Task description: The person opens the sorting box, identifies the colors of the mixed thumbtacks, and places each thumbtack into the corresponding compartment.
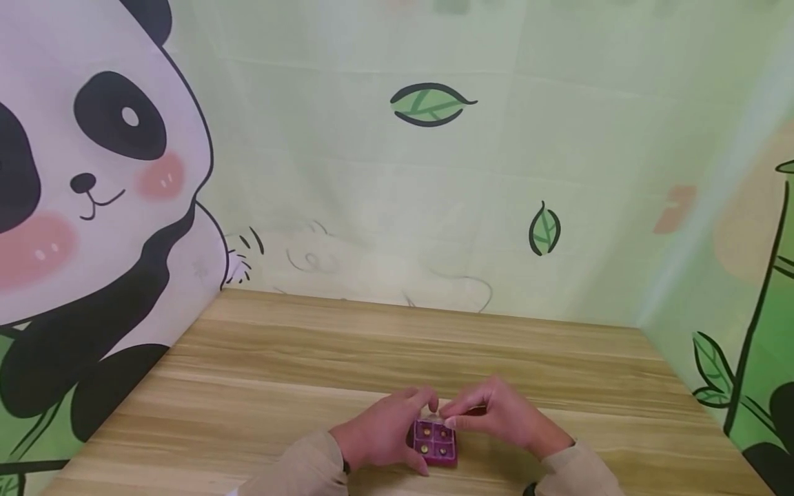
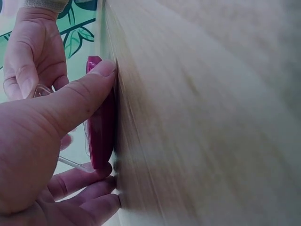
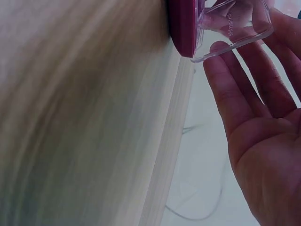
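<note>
A small magenta pill box (image 1: 436, 443) with four compartments lies on the wooden table, a small roundish piece visible in each compartment. Its clear lid (image 3: 244, 42) is swung up from the box at the far side. My left hand (image 1: 381, 428) grips the box from the left, thumb at the near edge and fingers round the far edge. From the right, my right hand (image 1: 505, 415) pinches the raised lid between thumb and fingers. In the left wrist view, the left thumb partly hides the magenta base (image 2: 103, 127).
The wood-grain table (image 1: 298, 351) spreads out on all sides of the box. A pale green cloth backdrop (image 1: 347, 179) with leaf drawings rises behind it. A printed panda (image 1: 118, 207) is on the left wall, and a printed bamboo stalk (image 1: 759, 372) on the right.
</note>
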`<state>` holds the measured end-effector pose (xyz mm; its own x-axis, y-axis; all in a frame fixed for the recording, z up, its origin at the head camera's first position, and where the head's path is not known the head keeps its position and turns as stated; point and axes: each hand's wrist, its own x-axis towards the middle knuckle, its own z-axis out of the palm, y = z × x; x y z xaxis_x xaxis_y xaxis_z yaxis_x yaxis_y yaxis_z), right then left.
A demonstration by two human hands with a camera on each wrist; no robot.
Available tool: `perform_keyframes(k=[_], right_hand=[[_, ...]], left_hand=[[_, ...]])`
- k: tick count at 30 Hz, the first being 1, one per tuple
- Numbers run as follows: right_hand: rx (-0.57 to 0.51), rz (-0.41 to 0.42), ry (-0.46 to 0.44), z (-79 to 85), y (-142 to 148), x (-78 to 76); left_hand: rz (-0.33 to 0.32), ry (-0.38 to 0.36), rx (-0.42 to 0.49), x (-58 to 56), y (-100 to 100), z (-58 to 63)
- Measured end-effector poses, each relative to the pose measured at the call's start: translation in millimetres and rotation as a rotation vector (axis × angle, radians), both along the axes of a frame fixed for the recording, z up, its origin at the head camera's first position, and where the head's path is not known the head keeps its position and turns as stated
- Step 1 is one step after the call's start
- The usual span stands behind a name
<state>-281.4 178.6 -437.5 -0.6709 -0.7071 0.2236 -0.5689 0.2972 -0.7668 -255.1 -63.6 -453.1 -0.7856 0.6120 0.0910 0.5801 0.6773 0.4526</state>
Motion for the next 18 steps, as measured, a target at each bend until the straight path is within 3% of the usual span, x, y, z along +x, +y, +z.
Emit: perform_keyframes(k=[6, 13, 18], right_hand=[[-0.053, 0.074, 0.114, -2.5, -2.9, 5.6], [0.024, 0.044, 0.32, -3.8, -7.7, 18.0], [0.081, 0.028, 0.383, -5.3, -8.6, 23.7]], left_hand=[[-0.006, -0.001, -0.014, -2.4, -1.1, -1.3], [-0.017, -0.038, 0.002, -2.5, -2.4, -0.2], [-0.029, -0.023, 0.006, -2.4, -2.3, -0.2]])
